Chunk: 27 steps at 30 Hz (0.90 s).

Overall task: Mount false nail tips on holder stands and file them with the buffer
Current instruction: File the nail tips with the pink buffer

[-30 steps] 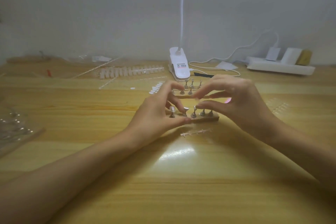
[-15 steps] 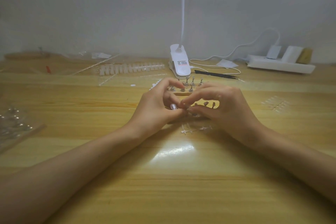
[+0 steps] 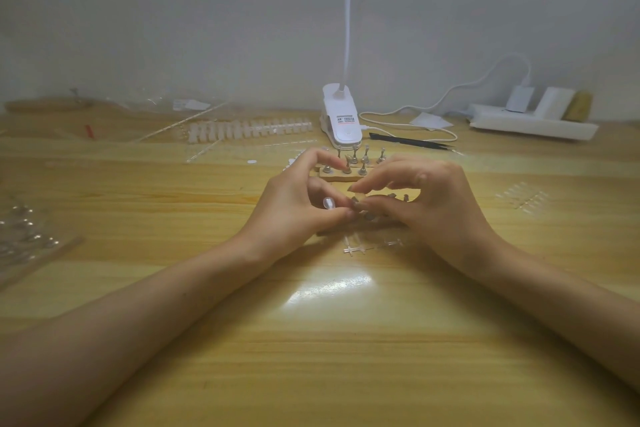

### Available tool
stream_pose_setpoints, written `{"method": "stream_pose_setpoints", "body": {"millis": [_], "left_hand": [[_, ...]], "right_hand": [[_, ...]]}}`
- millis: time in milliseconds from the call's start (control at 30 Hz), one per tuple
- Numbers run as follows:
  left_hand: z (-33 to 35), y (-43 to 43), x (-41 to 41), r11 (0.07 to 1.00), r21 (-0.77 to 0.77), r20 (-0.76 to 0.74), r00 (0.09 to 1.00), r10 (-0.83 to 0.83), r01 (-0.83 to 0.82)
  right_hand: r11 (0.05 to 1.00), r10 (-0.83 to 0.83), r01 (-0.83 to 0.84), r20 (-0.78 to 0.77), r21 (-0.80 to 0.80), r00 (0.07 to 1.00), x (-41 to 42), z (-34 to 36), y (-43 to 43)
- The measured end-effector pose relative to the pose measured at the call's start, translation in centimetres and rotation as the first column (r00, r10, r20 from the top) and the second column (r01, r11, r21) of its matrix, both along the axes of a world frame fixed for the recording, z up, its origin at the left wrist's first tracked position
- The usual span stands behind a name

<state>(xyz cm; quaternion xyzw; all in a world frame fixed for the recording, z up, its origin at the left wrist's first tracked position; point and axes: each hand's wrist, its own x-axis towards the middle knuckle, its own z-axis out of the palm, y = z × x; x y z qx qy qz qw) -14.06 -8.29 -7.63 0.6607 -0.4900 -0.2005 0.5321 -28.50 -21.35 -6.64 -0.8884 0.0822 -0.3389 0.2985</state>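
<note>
My left hand (image 3: pixel 298 204) and my right hand (image 3: pixel 436 204) meet fingertip to fingertip over the near wooden holder base, which they largely hide. Two of its metal stands (image 3: pixel 405 198) show under my right fingers. My right thumb and forefinger pinch a small clear nail tip (image 3: pixel 358 198) above a stand. My left thumb and fingers curl round that stand from the left. One white nail tip (image 3: pixel 329 203) sits mounted on a stand by my left thumb. A second holder base (image 3: pixel 341 177) with bare stands lies just behind.
A white clip lamp (image 3: pixel 341 121) stands behind the bases, black tweezers (image 3: pixel 408 140) to its right. Rows of nail tips (image 3: pixel 249 128) lie at the back left, more tips (image 3: pixel 523 198) at the right. A clear sprue (image 3: pixel 356 248) lies near my wrists. A power strip (image 3: pixel 533 121) sits far right.
My right hand has moved left and down to meet my left hand over the near base; the fingertips now touch and cover most of its stands.
</note>
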Motion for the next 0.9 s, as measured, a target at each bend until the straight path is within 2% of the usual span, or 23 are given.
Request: {"method": "stream_pose_setpoints", "body": {"millis": [233,767,900], "left_hand": [[0.11,0.13,-0.04,1.000,0.005,-0.001,1.000,-0.008,0.008],[0.05,0.18,-0.14,1.000,0.006,0.007,1.000,-0.003,0.003],[0.00,0.18,-0.09,1.000,0.005,0.005,1.000,-0.010,0.010]], "right_hand": [[0.989,0.018,-0.019,0.007,0.144,1.000,-0.11,-0.20,-0.02],[0.997,-0.067,0.069,-0.034,0.045,0.997,0.12,-0.66,0.47],[0.995,-0.059,0.063,-0.047,0.079,0.997,0.34,-0.79,0.50]]}}
